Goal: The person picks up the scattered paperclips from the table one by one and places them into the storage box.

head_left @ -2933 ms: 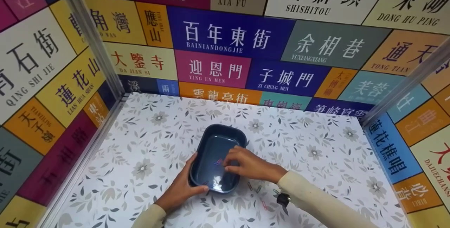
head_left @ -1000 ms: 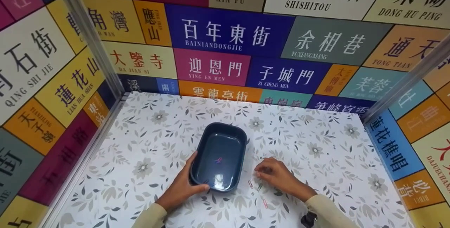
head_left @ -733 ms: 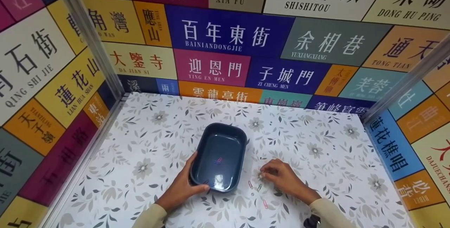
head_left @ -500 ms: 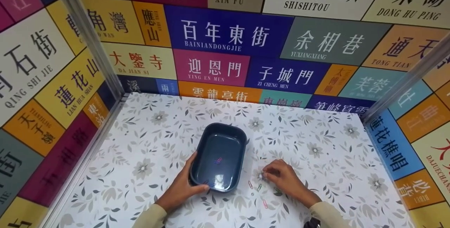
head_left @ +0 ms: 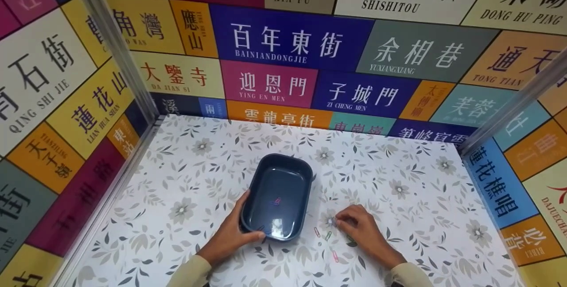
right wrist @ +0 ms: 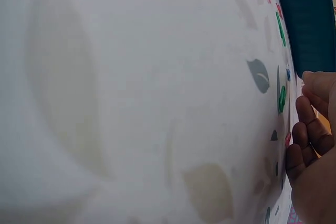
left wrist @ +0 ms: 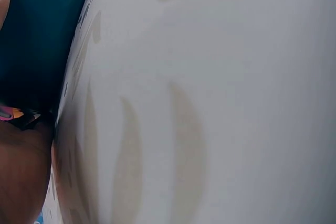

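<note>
A deep blue rectangular dish [head_left: 285,185] sits on the flowered tabletop. My left hand [head_left: 230,236] grips its near left side, thumb over the rim. Inside lie small pink and blue paper clips [head_left: 276,201]. Right of the dish, my right hand [head_left: 363,231] is low over the table with fingers curled, thumb and index tips together. A small blue paper clip [right wrist: 288,73] shows right beside those fingertips; I cannot tell whether they pinch it. Nearby lie a red paper clip [head_left: 316,232], a green paper clip [head_left: 328,235] and a pink paper clip [head_left: 335,256].
Another green paper clip [right wrist: 282,99] lies close to the right hand's fingers. Panels with large printed characters [head_left: 292,41] surround the table at the back and both sides. Metal corner posts [head_left: 119,48] stand where the panels meet.
My right hand has come out of the dish to the table on its right, then drifted slightly right and nearer. My left hand and the dish stay in place.
</note>
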A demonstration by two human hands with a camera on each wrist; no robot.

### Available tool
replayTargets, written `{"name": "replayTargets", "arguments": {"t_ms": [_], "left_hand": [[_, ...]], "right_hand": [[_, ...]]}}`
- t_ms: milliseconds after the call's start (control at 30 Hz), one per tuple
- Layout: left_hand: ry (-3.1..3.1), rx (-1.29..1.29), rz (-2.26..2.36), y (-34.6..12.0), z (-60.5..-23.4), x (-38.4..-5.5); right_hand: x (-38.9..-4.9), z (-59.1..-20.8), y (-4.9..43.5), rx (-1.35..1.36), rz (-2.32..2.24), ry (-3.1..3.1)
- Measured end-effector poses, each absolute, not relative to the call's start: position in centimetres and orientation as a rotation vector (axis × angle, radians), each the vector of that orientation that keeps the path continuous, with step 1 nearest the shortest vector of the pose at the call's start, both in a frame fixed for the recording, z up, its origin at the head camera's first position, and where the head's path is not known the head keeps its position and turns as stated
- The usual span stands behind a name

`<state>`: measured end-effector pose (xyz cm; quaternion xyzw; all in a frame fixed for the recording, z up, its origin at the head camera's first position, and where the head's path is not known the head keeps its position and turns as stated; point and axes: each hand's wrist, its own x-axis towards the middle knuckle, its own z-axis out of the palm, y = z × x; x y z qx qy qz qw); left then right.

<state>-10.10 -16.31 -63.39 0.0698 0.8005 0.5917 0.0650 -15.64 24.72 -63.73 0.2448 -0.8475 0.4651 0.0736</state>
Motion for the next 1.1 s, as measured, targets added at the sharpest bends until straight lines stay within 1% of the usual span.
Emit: {"name": "replayTargets", "arguments": {"t_ms": [267,533,933,1100], "left_hand": [[2.417,0.216,1.778,-16.3,-63.3,-10.0],[2.409,0.218,1.798,-16.3,-63.4,-10.0],[2.412,0.221,1.793,-16.4,-63.3,-10.1],[2.385,0.218,1.84,-16.2,-63.3,-10.0]], "right_hand": [[-15.5,-64.5,24.7,0.76,1.373,-2.513],[-15.1,-64.8,24.6,0.698,1.315,-2.552],[-15.1,-65.6,24.4,0.861,1.115,-2.437],[-15.1,-65.6,24.4,0.868,1.099,-2.455]]}}
